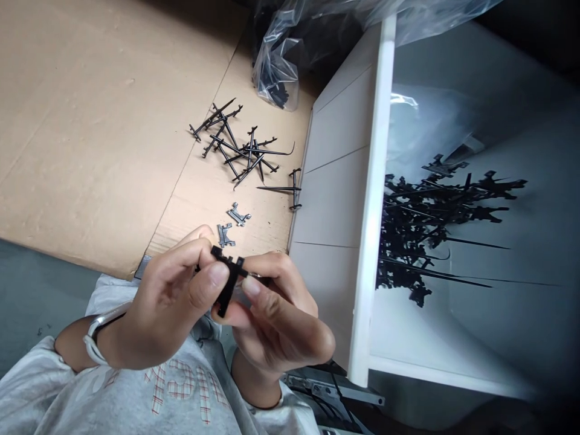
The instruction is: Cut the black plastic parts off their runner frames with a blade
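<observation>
My left hand (174,296) and my right hand (281,314) meet in front of my chest, and both pinch a black plastic cross-shaped piece (229,281) between thumbs and fingers. A thin strip runs from that piece into my right fingers, partly hidden. Just beyond my hands, two grey flat pieces (238,214) lie on the cardboard sheet (90,121). Farther out lies a tangled group of black spiked strips (233,145). One more black strip (290,188) lies apart, near the white box's wall (335,181).
A white-walled bin (475,314) to the right holds a heap of black spiked pieces (430,229). A clear plastic bag (276,66) lies at the top. A metal bracket with cables (335,386) sits below the bin, and grey floor (36,290) shows at the left.
</observation>
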Demonstrator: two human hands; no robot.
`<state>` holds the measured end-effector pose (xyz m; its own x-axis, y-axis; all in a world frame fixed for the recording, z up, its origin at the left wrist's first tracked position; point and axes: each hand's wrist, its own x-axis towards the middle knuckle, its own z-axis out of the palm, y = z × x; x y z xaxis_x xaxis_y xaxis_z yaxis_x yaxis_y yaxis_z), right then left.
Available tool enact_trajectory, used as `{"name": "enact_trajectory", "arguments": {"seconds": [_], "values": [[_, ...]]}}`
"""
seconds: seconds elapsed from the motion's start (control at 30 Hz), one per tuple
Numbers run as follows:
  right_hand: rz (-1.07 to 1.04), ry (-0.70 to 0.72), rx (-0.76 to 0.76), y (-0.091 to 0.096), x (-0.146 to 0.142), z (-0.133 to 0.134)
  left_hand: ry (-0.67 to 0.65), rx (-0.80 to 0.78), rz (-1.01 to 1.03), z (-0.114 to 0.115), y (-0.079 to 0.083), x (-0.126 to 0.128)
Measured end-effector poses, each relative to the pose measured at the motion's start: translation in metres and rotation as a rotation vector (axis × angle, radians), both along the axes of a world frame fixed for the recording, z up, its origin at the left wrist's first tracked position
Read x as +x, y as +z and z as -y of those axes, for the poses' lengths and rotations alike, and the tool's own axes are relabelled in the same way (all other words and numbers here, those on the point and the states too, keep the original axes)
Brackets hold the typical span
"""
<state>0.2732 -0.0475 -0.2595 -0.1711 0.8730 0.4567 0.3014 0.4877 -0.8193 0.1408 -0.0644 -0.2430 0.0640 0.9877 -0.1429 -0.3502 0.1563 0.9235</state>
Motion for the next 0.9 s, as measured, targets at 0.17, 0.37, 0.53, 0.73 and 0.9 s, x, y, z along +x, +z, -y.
{"name": "enact_trajectory", "arguments": {"seconds": [0.17, 0.37, 0.53, 0.73, 0.9], "values": [[-0.040, -0.017, 0.025, 0.0008, -0.0022, -0.0010, -0.010, 0.063, 0.001, 0.0005, -0.0017, -0.0005], [-0.005, -0.087, 0.113, 0.0060, -0.0072, 0.0001, 0.008, 0.078, -0.065, 0.0024, -0.0009, -0.0024], [0.014, -0.099, 0.149, 0.0066, -0.0088, 0.0014, -0.009, 0.054, -0.089, 0.0026, -0.0002, -0.0040], [0.025, -0.116, 0.143, 0.0036, -0.0092, 0.0047, -0.013, 0.047, -0.064, 0.0032, 0.0004, -0.0047], [-0.013, -0.108, 0.110, 0.0027, -0.0084, 0.0064, -0.024, 0.027, -0.031, 0.0024, 0.0007, -0.0035]]}}
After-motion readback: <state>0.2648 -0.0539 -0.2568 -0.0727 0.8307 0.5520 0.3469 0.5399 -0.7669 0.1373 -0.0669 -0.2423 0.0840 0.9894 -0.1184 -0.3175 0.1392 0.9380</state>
